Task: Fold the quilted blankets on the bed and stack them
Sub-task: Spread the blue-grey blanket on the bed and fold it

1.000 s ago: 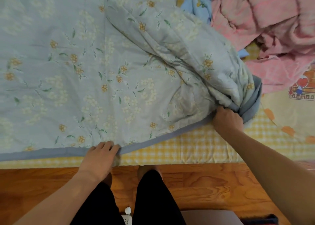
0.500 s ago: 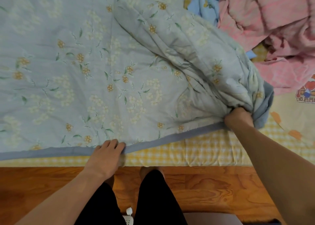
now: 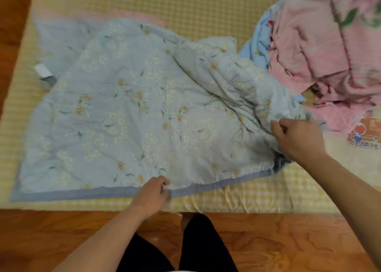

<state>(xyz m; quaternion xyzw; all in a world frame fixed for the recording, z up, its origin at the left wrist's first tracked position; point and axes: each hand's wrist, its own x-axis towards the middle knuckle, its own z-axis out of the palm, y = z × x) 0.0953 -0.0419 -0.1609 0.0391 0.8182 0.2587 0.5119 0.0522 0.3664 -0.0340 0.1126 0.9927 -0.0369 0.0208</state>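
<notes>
Here the left hand [image 3: 151, 196] pinches the grey-blue border of the floral blue quilt [image 3: 132, 115], fingers curled on its near edge. The right hand [image 3: 299, 138] grips the bunched fabric at the quilt's right end. Between both grips the quilt lies spread on the bed [image 3: 237, 197]; beyond the right grip sits a crumpled pink blanket [image 3: 321, 61].
</notes>
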